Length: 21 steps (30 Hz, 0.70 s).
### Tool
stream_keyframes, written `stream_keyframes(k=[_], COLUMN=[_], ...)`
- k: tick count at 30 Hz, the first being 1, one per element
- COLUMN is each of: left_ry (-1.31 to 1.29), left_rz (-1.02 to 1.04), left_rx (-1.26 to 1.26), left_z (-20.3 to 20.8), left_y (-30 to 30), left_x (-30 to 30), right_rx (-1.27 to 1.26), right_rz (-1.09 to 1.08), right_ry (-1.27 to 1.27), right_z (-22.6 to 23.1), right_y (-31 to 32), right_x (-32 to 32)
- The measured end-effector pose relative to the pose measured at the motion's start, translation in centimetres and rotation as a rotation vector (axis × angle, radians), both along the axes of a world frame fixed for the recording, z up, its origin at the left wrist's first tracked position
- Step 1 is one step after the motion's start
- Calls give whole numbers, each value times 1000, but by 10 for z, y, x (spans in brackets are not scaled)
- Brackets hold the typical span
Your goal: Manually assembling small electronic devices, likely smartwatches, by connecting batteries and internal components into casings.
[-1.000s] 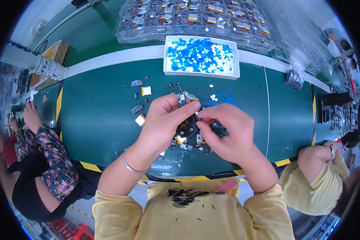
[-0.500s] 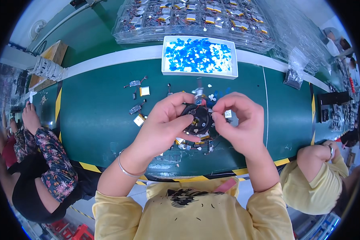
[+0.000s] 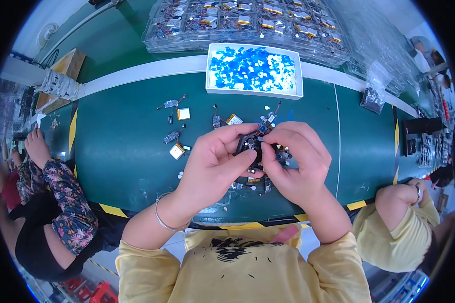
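Observation:
Over the table's middle, my left hand [image 3: 215, 154] grips a round black plastic housing [image 3: 248, 145], its thumb lying across the inside. My right hand [image 3: 301, 156] is closed at the housing's right edge, thumb and forefinger pinched together; what they pinch, if anything, is hidden. A small blue circuit board [image 3: 267, 122] with wires sticks up from the housing's top, between both hands. Below and behind the hands lie more boards, wires and batteries, partly covered. To the left are a loose silver battery [image 3: 183, 113] and another wired circuit board [image 3: 171, 136].
Beyond my hands a white box [image 3: 255, 91] holds many blue and white pieces. Clear trays [image 3: 217, 38] of batteries and boards are stacked behind it. A bag of black parts [image 3: 372, 99] lies at the right. People sit on both sides, one in a floral sleeve [image 3: 71, 202].
The housing has tilted in my left hand. My right hand has moved left, its fingertips now at the housing. The wired board, blurred before, has shifted to the right above it.

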<state>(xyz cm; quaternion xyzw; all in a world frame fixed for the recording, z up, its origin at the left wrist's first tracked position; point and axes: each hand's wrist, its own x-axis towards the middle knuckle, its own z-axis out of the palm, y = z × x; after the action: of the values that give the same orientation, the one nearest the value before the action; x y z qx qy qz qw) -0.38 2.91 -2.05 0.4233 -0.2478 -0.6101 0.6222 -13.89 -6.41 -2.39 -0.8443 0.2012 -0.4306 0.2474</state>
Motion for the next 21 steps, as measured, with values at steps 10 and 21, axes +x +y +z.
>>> stream_keyframes(k=[10,21], left_ry=[-44,-226], left_rz=[39,90], left_rx=[-31,-47], left_z=[1,5], left_y=[0,2], left_x=[-2,-6], right_rx=[-54,359], right_rz=[38,236], right_ry=[-15,-76], right_z=[-10,-25], right_y=[-6,-14], right_x=[3,0])
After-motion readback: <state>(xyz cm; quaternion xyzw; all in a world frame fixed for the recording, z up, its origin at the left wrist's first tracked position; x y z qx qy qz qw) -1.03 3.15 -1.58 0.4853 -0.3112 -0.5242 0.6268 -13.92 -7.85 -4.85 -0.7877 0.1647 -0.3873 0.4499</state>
